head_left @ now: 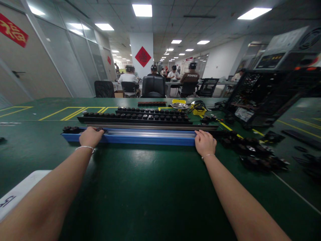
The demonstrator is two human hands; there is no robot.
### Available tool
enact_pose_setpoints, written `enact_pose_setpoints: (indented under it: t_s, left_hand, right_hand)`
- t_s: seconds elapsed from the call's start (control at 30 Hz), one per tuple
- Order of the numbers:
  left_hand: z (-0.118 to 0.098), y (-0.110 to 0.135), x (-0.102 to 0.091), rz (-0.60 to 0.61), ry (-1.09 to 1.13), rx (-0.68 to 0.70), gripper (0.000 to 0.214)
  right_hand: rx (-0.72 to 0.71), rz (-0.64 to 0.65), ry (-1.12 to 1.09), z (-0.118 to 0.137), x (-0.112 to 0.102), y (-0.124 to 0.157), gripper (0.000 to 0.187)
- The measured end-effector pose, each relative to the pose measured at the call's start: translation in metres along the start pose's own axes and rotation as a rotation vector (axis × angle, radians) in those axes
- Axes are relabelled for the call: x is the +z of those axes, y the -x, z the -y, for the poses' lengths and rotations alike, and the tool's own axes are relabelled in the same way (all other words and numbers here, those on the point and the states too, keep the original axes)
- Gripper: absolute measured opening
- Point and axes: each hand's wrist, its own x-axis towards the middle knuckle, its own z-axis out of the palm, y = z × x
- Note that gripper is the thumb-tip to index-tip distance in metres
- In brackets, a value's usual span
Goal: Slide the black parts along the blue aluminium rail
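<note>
A long blue channel rail (150,139) with a shiny metallic inside lies crosswise on the green table. Over its left part is my left hand (90,136), fingers closed around a small black part at the rail's inner side, mostly covered by the fingers. Several similar black parts (71,130) sit in the rail's left end. My right hand (205,142) grips the rail near its right end, fingertips over the far edge and thumb side hidden. Behind the rail run a thin metal strip (150,126) and black rails (135,116) lined with small black parts.
Heaps of dark parts (253,147) spread to the right of the rail. An opened computer case (260,90) stands at the back right, near cables and a clear dish (179,105). A white object (27,187) is at lower left. Several people sit beyond the table.
</note>
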Motion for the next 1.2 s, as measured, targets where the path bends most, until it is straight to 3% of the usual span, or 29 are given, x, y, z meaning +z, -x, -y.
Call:
enact_pose_setpoints:
  t_s: [0.63,1.2]
  left_hand:
    - [-0.007,0.008,0.008,-0.047,0.016,-0.035,0.051]
    - [-0.019,0.027,0.042,-0.349,0.339,-0.195,0.048]
  right_hand:
    - [0.017,0.034,0.000,0.002,-0.004,0.000,0.040]
    - [0.019,0.040,0.007,0.002,-0.003,0.000,0.040]
